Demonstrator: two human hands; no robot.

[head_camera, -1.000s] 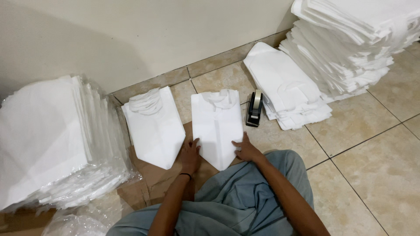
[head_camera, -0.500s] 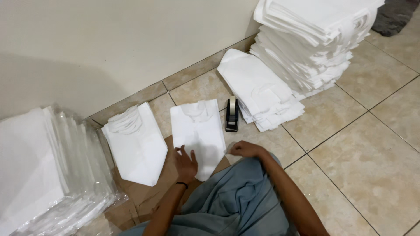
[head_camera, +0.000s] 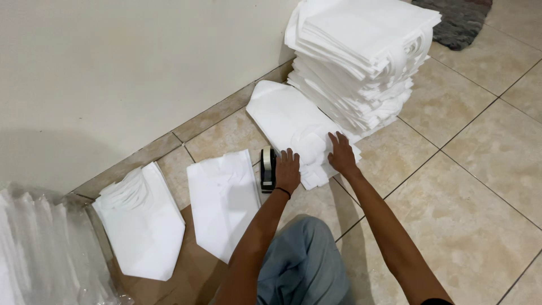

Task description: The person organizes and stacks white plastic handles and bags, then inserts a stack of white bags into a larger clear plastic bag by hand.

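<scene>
Both my hands rest on a low pile of flat white fabric pieces (head_camera: 285,116) lying on the tiled floor by the wall. My left hand (head_camera: 288,169) presses the pile's near left edge, fingers spread. My right hand (head_camera: 340,153) lies flat on its near right corner. A black tape dispenser (head_camera: 267,168) stands just left of my left hand. Further left, a folded white piece with a pointed lower end (head_camera: 223,200) lies partly on brown cardboard (head_camera: 189,270), and a second folded stack (head_camera: 141,220) lies beside it.
A tall stack of white fabric pieces (head_camera: 361,56) rises behind the low pile. Plastic-wrapped white bundles (head_camera: 34,254) fill the lower left corner. A dark mat (head_camera: 457,20) lies at the top right. A cream wall (head_camera: 113,68) runs along the back. My grey-clad knee (head_camera: 305,265) is below.
My hands left the folded piece on the cardboard and moved right onto the low pile of white pieces. The view has swung right, bringing the tall stack to the centre.
</scene>
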